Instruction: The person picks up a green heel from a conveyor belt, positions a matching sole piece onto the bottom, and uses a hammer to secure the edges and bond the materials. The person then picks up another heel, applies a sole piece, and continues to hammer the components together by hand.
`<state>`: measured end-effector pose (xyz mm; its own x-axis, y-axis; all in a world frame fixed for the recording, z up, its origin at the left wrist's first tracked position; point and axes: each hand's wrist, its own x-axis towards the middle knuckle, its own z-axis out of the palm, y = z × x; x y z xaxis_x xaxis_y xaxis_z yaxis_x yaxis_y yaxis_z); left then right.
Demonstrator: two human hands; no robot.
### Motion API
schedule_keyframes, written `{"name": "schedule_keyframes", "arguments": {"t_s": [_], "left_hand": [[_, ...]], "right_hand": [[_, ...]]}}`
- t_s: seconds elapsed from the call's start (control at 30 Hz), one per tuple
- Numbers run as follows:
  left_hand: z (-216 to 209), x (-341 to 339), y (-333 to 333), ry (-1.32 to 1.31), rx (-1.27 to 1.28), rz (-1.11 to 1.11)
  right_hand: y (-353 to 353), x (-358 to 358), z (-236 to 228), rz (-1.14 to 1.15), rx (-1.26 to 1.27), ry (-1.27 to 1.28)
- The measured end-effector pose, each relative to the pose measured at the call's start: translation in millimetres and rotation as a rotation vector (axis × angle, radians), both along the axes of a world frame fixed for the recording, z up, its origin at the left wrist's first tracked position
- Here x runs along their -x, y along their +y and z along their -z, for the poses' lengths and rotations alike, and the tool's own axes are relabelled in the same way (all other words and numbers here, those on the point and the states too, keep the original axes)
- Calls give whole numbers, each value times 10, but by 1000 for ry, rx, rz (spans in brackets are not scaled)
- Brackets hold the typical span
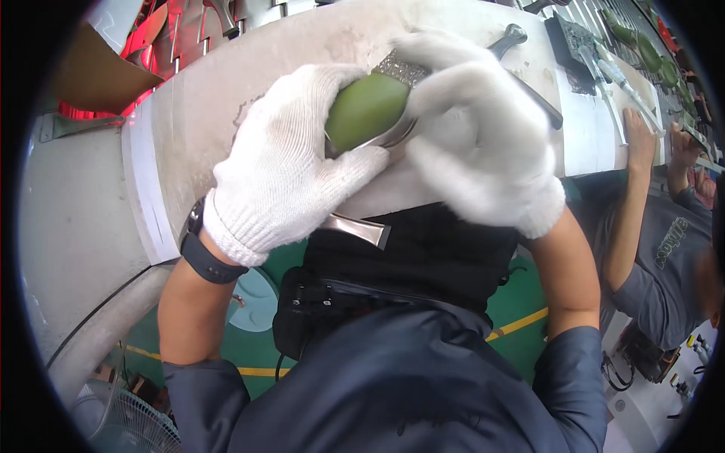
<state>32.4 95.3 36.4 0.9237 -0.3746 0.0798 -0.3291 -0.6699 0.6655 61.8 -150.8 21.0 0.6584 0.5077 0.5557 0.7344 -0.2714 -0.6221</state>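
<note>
Both my hands wear white knit gloves above the bench. My left hand [291,151] is closed round a shoe on a green shoe last [366,109], with its thumb along the near side. A glittery silver band [400,69] crosses the far end of the last. From below my left hand sticks out a shiny flared piece [359,229] with a dark end, like a heel. My right hand [479,136] is beside the last at its right, blurred by motion with fingers curved; whether it grips the glittery band cannot be made out.
On the pale bench [204,113] a metal-headed tool [510,38] lies beyond my right hand. A dark block [570,49] stands farther right. Nearby a co-worker's arm [630,204] reaches over the bench. Racks with red-lit metal parts [181,30] line the back. A fan [124,419] stands lower left.
</note>
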Motion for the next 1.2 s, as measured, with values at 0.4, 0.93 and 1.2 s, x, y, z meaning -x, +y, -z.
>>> {"name": "schedule_keyframes", "arguments": {"t_s": [0.4,0.93,1.2], "left_hand": [[-35,-37,-174,-203,-162,-51],[-48,-73,-339,-206,-276,-73],[-109,-151,-346,-74,-185,-114]], "right_hand": [[-567,-23,358,618,240,-179],[-586,-24,383,639,303,-221],[-546,-24,367,620,318,-240]]}}
